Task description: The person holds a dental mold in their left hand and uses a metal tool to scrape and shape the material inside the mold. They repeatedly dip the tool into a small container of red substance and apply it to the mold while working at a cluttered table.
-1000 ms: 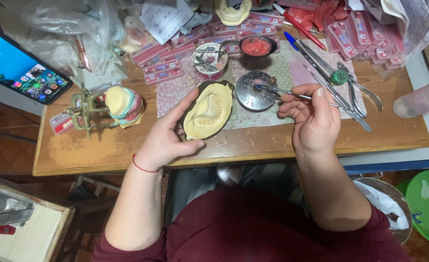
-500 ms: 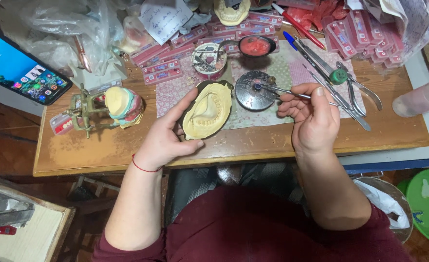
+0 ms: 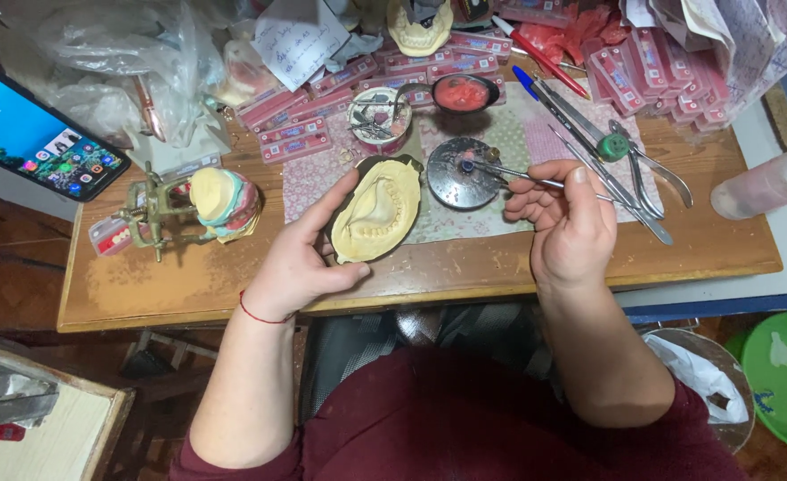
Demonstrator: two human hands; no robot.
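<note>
Cluttered wooden bench (image 3: 518, 267): my left hand (image 3: 300, 258) cradles a dental cast (image 3: 375, 212).
My right hand (image 3: 571, 223) pinches a thin metal tool (image 3: 522, 176), lying sideways, tip leftward on a round dish (image 3: 457, 174).

A: What colours stand out?
B: A pale yellow cast (image 3: 374, 214), a dull grey metal disc (image 3: 461, 174), a red-filled black bowl (image 3: 464, 93).
A: And around them?
B: Pink trays (image 3: 293, 141), a patterned pink-and-green cloth (image 3: 500, 134), a brown wooden table (image 3: 188, 285), a maroon shirt (image 3: 464, 428).

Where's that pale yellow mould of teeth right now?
In the head view, the pale yellow dental mould sits just left of centre at the table's near edge, cradled in the left hand, beside the round metal dish that the right hand's thin tool touches.
</note>
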